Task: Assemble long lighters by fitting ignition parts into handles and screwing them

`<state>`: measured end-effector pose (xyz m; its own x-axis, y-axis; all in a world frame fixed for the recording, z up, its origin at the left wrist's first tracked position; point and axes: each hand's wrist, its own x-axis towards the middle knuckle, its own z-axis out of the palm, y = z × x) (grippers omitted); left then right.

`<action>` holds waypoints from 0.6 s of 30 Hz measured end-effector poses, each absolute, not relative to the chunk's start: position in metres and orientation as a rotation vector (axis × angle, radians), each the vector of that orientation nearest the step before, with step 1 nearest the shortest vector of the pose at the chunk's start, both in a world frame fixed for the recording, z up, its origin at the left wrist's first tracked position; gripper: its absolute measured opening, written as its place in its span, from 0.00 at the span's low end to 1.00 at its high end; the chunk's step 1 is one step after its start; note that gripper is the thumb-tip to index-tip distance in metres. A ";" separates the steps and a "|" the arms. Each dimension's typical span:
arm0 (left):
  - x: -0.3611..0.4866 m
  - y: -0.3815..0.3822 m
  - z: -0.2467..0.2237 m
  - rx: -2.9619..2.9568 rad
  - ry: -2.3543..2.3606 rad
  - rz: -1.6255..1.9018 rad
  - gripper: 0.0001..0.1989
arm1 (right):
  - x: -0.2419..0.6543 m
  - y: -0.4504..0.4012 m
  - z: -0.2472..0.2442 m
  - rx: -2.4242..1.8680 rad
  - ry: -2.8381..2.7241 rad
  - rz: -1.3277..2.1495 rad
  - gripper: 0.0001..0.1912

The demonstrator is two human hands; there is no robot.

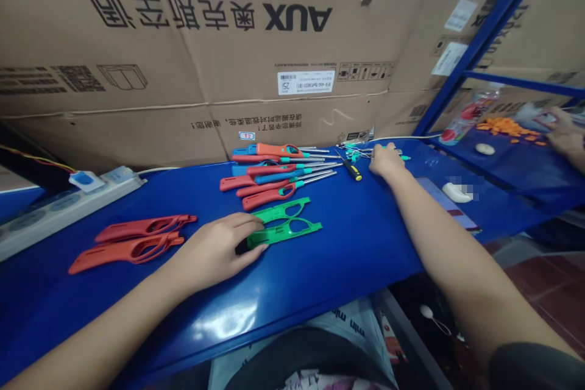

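Observation:
My left hand (223, 250) is curled over the left end of a green lighter shell half (290, 231), thumb along its near side. A second green lighter shell half (283, 211) lies just behind it, by my fingers. My right hand (386, 160) reaches to the back of the bench, fingers closed in a pile of thin wires and teal parts (354, 151); what they pinch is hidden. Left of that pile lie several long-nosed lighters (274, 186) in red, orange and blue with metal tubes. A black-and-yellow screwdriver (351, 169) is between them and my right hand.
Orange-red shell halves (123, 250) lie left on the blue bench (320, 280), near a white power strip (68, 207). Cardboard (205, 73) walls the back. At right are a phone (445, 201), white earbud case (457, 192), bottle (468, 116), orange pieces (507, 128) and another person's hand (562, 131).

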<state>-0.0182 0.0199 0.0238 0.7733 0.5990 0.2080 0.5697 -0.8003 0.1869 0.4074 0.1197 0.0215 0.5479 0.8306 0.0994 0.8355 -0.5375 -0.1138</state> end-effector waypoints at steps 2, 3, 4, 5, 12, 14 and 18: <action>-0.020 0.022 0.027 2.854 0.945 0.353 0.14 | 0.409 0.119 0.023 -2.608 -1.432 -0.066 0.22; -0.021 0.022 0.028 2.854 0.950 0.336 0.14 | 0.410 0.118 0.025 -2.590 -1.438 -0.082 0.21; -0.022 0.023 0.029 2.853 0.955 0.323 0.14 | 0.411 0.117 0.026 -2.570 -1.444 -0.102 0.19; -0.022 0.024 0.031 2.851 0.961 0.315 0.14 | 0.412 0.116 0.029 -2.547 -1.451 -0.124 0.17; -0.025 0.029 0.034 2.826 0.981 0.312 0.16 | 0.414 0.111 0.044 -2.415 -1.447 -0.247 0.12; -0.027 0.031 0.034 2.816 0.971 0.335 0.15 | 0.412 0.110 0.046 -2.391 -1.434 -0.260 0.12; -0.028 0.033 0.035 2.808 0.956 0.350 0.13 | 0.407 0.106 0.051 -2.323 -1.428 -0.306 0.14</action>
